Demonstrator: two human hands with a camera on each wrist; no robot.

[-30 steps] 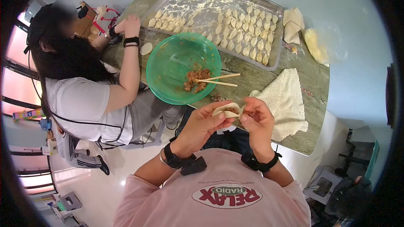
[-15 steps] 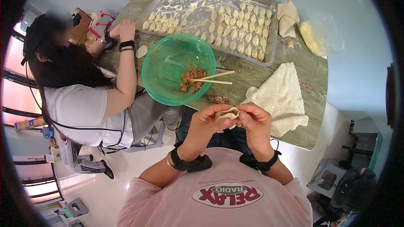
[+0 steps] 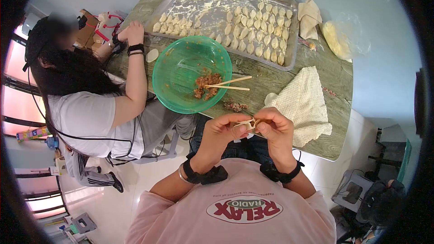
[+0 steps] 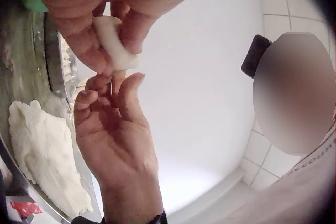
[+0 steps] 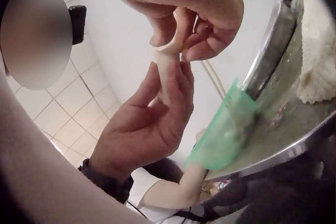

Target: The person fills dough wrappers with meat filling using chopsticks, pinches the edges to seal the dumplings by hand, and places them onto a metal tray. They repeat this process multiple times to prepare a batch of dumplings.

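A pale dumpling wrapper [image 3: 244, 125], partly folded, is held between both hands just off the table's front edge. My left hand [image 3: 217, 136] grips its left side, thumb in front and fingers behind. At its right end my right hand [image 3: 276, 135] pinches the edge between thumb and fingers. Seen from the left wrist, the wrapper [image 4: 114, 44] curves between the left thumb and fingers, and the right hand [image 4: 119, 129] touches its lower end. In the right wrist view the left hand [image 5: 152, 129] cradles the wrapper [image 5: 167, 71] from below.
A green bowl [image 3: 165, 88] with meat filling and chopsticks [image 3: 233, 84] stands on the table. Behind it lies a metal tray [image 3: 292, 58] with rows of dumplings. A cream cloth [image 3: 307, 108] lies at right, a plastic bag [image 3: 337, 40] beyond. Another person [image 3: 86, 113] sits at left.
Both hands first came together around the wrapper, its filling becoming less visible. Since then the right hand has shifted slightly rightward along the edge. The head view has also shifted slightly.
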